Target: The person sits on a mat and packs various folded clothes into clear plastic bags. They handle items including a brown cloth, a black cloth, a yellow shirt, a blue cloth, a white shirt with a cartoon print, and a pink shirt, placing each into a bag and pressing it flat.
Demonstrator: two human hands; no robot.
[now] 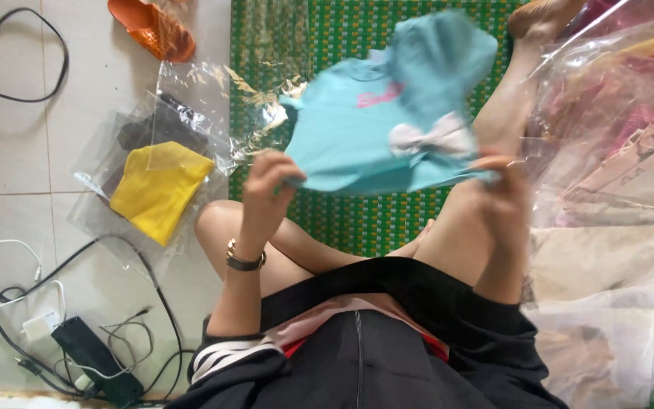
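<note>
Hands, left hand [269, 184] and right hand [502, 179], grip light-blue garment [387, 129].

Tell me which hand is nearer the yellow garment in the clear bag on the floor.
Left. The left hand grips the turquoise garment just right of the yellow garment; the right hand holds its far edge, much farther away.

Soft daylight fills the room, bright and even, with only faint shadows on the floor tiles [9, 151]. The clear plastic bags [213, 98] catch white glare. Motion blur smears the blue garment [372, 129] and the right hand [505, 178]; the left hand [266, 189] looks sharper.
</note>
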